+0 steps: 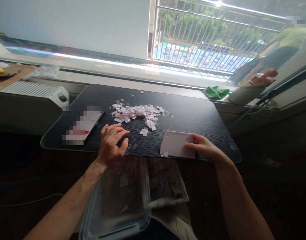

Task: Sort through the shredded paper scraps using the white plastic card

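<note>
My right hand (201, 146) pinches a flat white scraper card (177, 143) by its right edge, at the front rim of the dark table (192, 113). A few paper bits stick out at the card's lower left corner. My left hand (113, 141) hovers over or rests on the table's front part, fingers bent and apart, with nothing in it. Beyond both hands lies a loose heap of small white and pinkish paper scraps (138, 112). Below the table edge a clear plastic box (147, 200), with some scraps inside, sits against my lap.
A phone-like slab (85, 128), partly blurred out, lies on the table's left. A green cloth (216, 92) and a white pot (246, 94) stand on the sill at the right. A radiator (35, 91) is at the left, and a window with railings is behind.
</note>
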Demonstrator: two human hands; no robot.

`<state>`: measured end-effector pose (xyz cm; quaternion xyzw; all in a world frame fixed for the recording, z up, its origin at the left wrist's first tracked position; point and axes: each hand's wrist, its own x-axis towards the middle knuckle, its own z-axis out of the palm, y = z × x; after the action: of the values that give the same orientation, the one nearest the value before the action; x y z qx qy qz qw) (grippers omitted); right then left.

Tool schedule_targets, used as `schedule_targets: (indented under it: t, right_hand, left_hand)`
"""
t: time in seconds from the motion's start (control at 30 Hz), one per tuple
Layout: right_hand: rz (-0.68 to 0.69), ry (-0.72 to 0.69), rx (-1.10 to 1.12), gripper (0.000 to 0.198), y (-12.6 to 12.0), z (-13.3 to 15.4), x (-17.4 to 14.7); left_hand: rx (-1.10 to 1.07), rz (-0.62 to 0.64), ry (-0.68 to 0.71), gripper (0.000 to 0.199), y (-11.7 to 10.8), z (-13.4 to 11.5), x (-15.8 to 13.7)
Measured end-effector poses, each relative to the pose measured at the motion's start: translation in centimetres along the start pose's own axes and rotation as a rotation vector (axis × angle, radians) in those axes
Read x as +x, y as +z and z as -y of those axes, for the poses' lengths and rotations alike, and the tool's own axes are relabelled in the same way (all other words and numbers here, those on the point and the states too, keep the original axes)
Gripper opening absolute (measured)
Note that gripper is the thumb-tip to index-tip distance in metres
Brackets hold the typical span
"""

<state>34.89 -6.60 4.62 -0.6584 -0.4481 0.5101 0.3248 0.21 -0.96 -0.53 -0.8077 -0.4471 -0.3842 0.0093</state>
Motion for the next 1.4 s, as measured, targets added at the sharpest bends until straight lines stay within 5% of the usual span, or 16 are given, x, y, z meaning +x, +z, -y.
schedule_targets:
  t: [0.47,0.7,0.9,1.23,1.3,1.4]
  right_hand:
    - [0.021,-0.128,-0.080,0.022,0.4,0.3,-3.2]
    - [0.068,-0.205,-0.020,0.020,4.3,1.2,-1.9]
    - [-0.126,-0.190,0.008,0.028,7.9,0.8,0.9]
    - [0.099,-0.232,-0.109,0.018,11.0,1.2,-1.6]
    - [0.002,-0.289,-0.165,0.017,10.7,1.4,-2.3]
    - [-0.367,-0.323,-0.202,0.029,9.6,1.4,-2.3]
  left_hand:
    - [-0.034,-0.028,-0.049,0.024,0.1,0.0,0.0]
    - [-0.086,-0.053,-0.122,0.027,-0.1,-0.1,0.0]
    - [-0.115,-0.050,-0.195,0.026,-0.3,-0.1,0.1]
    - [-0.143,-0.055,-0.225,0.024,-0.2,-0.2,0.2]
    - [-0.133,-0.044,-0.229,0.023,-0.2,-0.2,0.1]
    - [-0.107,-0.039,-0.214,0.023,-0.1,-0.2,0.1]
